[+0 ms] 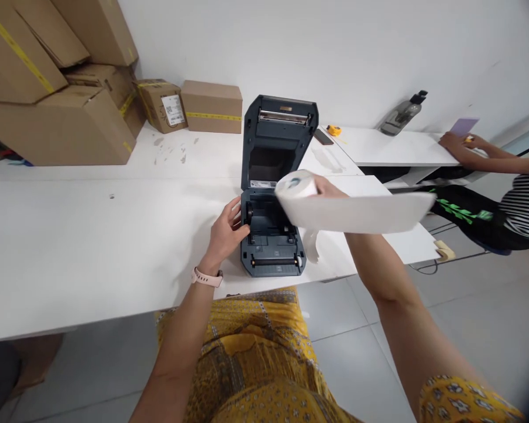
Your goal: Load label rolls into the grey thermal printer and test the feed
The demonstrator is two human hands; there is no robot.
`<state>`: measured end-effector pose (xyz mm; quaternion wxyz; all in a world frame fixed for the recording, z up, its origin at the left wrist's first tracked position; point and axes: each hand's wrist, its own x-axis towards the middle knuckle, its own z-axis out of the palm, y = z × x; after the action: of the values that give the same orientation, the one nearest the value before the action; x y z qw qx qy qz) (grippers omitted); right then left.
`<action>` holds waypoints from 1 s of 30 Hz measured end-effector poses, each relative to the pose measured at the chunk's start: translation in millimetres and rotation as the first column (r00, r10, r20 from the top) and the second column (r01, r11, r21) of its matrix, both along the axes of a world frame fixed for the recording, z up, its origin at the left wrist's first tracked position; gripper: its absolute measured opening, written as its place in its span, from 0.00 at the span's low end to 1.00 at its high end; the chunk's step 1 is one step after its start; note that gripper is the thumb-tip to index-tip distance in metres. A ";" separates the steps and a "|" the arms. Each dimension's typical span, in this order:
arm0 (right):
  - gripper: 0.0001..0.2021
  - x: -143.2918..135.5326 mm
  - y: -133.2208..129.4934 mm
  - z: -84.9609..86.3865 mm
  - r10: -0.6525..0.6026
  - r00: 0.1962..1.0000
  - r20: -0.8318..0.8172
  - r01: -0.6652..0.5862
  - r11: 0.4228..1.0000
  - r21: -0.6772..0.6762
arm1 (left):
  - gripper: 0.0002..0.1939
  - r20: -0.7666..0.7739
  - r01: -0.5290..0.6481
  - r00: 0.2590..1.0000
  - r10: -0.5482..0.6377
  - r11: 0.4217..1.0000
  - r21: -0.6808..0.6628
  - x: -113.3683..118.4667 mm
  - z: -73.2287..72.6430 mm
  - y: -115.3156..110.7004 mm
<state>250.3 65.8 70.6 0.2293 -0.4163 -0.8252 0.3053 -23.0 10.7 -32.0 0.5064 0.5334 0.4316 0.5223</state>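
Observation:
A dark label printer (273, 252) stands on the white table with its lid (277, 138) raised, so its inner compartment shows. My left hand (226, 232) grips the printer's left side, the thumb over the edge near the black roll holder (249, 212). Above the compartment's right side, my right hand (329, 187) is closed around a roll of white labels (306, 187). From that roll a loose strip of label paper (361, 215) stretches out to the right, across my forearm. Motion blurs the roll slightly, and most right-hand fingers are hidden behind it.
Cardboard boxes (83, 126) are piled at the left, with smaller ones by the wall. Behind the printer lie a phone (323, 136) and a yellow tape measure (334, 130). A pump bottle (401, 114) stands on the right shelf. Another person's hands (461, 145) hold something purple there.

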 end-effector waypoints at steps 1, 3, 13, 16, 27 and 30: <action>0.36 -13.3 0.3 7.0 0.039 0.999 0.011 -0.039 0.999 -0.037 | 0.44 -0.003 0.002 1.000 -0.002 1.000 -0.006 -0.7 -0.9 0.5; 0.34 -36.5 1.0 17.7 0.136 0.981 0.140 -0.127 0.989 -0.070 | 0.46 -0.022 0.002 1.000 -0.003 1.000 -0.024 -2.5 -2.6 1.3; 0.34 -78.9 9.9 7.6 0.232 0.791 0.566 -0.217 0.972 -0.095 | 0.46 -0.025 0.030 0.999 -0.031 0.999 -0.039 -6.1 -3.7 0.1; 0.38 -80.6 16.6 -8.6 0.245 0.771 0.588 -0.225 0.968 -0.108 | 0.44 -0.034 0.019 0.999 -0.020 1.000 -0.022 -5.1 -3.9 -0.1; 0.14 -63.4 10.7 59.5 -0.145 0.909 -0.390 0.363 0.736 0.572 | 0.40 0.006 0.035 0.999 -0.035 0.999 0.036 -6.2 -10.8 2.5; 0.14 -61.7 39.5 83.3 -0.254 0.847 -0.468 0.523 0.558 0.644 | 0.39 -0.019 0.034 0.999 -0.033 0.998 0.047 -6.7 -8.8 2.1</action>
<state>188.6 105.3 153.9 0.5738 -0.4014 -0.7114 -0.0598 -29.7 12.9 -40.8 0.4984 0.5571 0.4145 0.5191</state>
